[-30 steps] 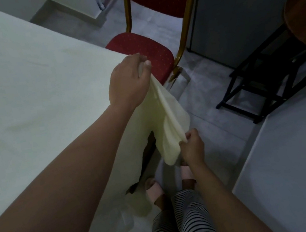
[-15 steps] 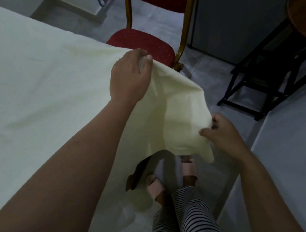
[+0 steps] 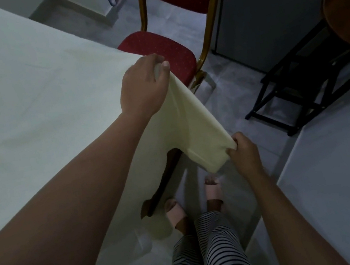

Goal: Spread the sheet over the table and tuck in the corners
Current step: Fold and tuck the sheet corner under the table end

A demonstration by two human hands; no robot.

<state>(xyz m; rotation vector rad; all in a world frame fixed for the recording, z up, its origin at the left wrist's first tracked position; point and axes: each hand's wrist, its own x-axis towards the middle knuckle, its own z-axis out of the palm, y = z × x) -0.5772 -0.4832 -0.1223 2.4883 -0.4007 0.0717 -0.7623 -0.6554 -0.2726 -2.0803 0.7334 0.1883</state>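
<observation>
A pale cream sheet (image 3: 23,92) covers the table on the left and hangs over its near corner. My left hand (image 3: 142,87) sits on that corner and pinches the sheet there between thumb and fingers. From it a folded flap of sheet (image 3: 199,132) stretches down and to the right. My right hand (image 3: 243,153) grips the flap's lower end, held out above the floor. A dark table leg (image 3: 165,180) shows under the hanging cloth.
A red chair (image 3: 169,47) with a gold frame stands just beyond the table corner. A dark folding stand (image 3: 301,92) and a round wooden top (image 3: 348,10) are at the right. A grey surface (image 3: 338,174) fills the lower right. My feet in sandals (image 3: 194,200) stand on the grey floor.
My right hand first swung right and spread the flap wide, then drew back inward and lower, so the flap is folded narrower and pulled taut. My left hand stayed at the corner.
</observation>
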